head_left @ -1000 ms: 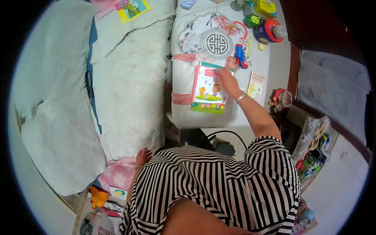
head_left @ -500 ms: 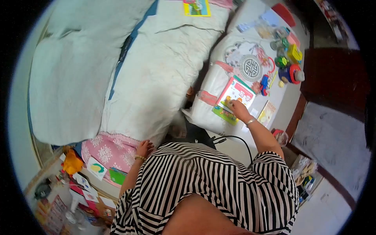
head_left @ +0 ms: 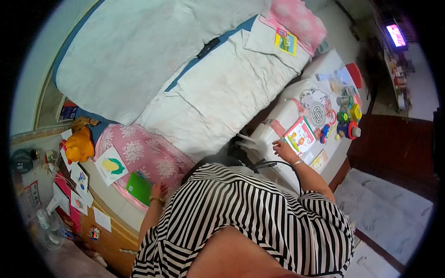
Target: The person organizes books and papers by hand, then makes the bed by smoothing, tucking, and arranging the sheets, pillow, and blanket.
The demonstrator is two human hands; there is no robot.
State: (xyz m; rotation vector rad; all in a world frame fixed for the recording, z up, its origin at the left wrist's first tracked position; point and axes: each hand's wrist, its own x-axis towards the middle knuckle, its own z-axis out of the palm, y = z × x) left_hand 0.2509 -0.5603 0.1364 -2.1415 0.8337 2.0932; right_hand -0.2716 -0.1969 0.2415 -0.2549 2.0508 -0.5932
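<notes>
My right hand [head_left: 283, 151] is over the near edge of a table [head_left: 266, 146], fingers apart and with nothing in them. Just beyond its fingertips lies a red-edged children's book [head_left: 300, 136] with pictures on its white cover. Low on my other side, my left hand [head_left: 158, 191] hangs with loosely extended fingers beside a green book [head_left: 139, 187]. That book lies at the edge of a pink flowered cloth [head_left: 153, 160], near a sheet with a yellow and green picture [head_left: 111, 166].
A bed with white quilts [head_left: 204, 92] fills the middle; a yellow-edged book [head_left: 286, 41] lies at its far end. Jars and a red-lidded container [head_left: 348, 130] stand along the table. A fan [head_left: 48, 222] and an orange plush toy [head_left: 79, 144] are at left.
The view has turned toward the left. My right hand has drawn back from the red-edged book to the table's near edge; the green-yellow book below it no longer shows. My left hand is nearer the green book.
</notes>
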